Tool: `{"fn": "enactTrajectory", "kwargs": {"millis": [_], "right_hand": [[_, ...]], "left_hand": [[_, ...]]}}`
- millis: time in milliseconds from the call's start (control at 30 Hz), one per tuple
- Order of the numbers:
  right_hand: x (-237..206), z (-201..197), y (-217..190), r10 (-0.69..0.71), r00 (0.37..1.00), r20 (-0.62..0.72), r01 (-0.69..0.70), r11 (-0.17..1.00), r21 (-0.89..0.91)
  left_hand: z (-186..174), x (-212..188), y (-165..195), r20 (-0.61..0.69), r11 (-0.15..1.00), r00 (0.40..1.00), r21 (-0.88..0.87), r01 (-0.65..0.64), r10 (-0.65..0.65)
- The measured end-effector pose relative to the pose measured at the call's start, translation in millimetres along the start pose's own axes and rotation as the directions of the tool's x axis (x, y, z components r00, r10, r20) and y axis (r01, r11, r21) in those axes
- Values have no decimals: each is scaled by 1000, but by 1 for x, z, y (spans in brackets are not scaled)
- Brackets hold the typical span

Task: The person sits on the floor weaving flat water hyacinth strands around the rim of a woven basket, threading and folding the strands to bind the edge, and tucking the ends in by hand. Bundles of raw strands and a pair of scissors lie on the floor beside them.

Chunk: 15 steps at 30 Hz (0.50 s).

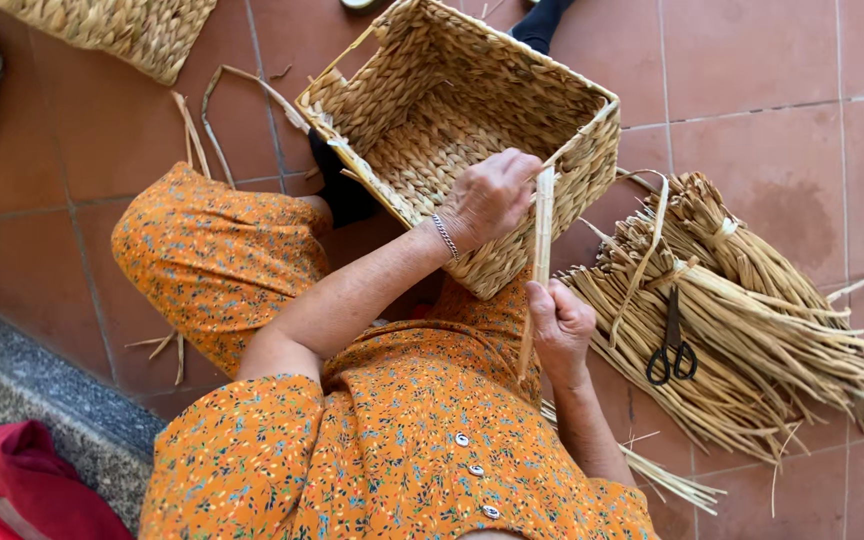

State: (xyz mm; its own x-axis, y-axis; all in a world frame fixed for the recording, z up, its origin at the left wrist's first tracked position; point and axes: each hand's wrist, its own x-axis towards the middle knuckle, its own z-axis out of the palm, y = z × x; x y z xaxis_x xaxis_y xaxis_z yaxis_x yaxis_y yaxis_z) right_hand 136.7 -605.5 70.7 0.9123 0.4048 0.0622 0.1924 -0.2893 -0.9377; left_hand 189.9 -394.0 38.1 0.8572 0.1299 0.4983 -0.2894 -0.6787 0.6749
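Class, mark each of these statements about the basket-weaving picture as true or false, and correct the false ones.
1. The left hand rests on the rim of the woven basket. True.
2. The right hand holds the scissors. False: it grips a pale straw strip; the scissors lie on the bundle of dried stalks.
3. The floor is green carpet. False: it is reddish tile.
4. A bracelet circles the left wrist. True.

The square basket of woven tan straw [452, 120] sits tilted on the person's lap, its open mouth turned up and its near corner lowest. A long flat pale straw strip [542, 240] stands almost upright against that corner, both ends gripped.
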Motion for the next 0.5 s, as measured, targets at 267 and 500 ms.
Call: {"fn": "enactTrajectory", "kwargs": {"millis": [267,500], "right_hand": [[34,8,-16,-383,908,167,383,923,37],[76,19,30,147,987,67,-162,919,359]], "left_hand": [[26,-3,-16,-102,999,994,-6,-43,42],[44,-18,-60,181,809,809,-94,580,-559]]}}
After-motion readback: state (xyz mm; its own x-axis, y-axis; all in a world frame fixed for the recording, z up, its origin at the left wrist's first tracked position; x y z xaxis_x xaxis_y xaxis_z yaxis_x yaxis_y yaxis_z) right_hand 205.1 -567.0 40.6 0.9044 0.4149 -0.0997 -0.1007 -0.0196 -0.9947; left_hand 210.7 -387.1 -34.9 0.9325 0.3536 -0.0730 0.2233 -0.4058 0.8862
